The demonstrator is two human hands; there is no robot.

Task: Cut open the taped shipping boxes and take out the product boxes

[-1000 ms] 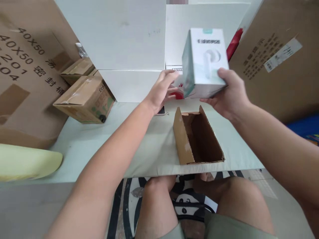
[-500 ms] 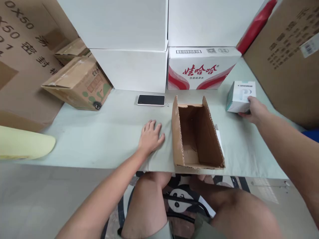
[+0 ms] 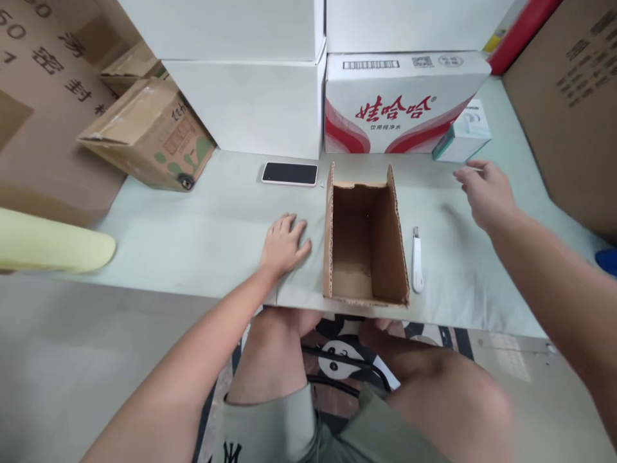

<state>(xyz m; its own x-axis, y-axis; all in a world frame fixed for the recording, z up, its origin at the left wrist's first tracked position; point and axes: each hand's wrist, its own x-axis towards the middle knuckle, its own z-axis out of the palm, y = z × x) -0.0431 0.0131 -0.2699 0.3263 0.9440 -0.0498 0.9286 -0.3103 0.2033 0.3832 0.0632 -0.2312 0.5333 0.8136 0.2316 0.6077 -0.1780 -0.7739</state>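
Note:
My left hand (image 3: 284,245) rests palm down on the cloth-covered table, fingers spread, holding nothing. To its right is an open cardboard box (image 3: 329,257), its inside bare and its top facing me. Above the table on the right, my right hand (image 3: 483,190) hovers with slightly bent, parted fingers and nothing in them. Just beyond it, a small white and teal box (image 3: 465,136) stands against the right end of a white carton with red lettering (image 3: 380,90). A white utility knife (image 3: 417,262) lies between the cardboard box and my right hand.
A phone (image 3: 289,173) lies near the stacked white boxes (image 3: 245,106) at the back. Brown cartons (image 3: 154,138) stand at the left, and a large one (image 3: 573,128) at the right. A pale yellow rolled object (image 3: 53,241) juts in at the left edge.
My right hand has set the small white box farther back, against the lettered carton, and let go of it. The utility knife now shows fully. My left hand stays on the table.

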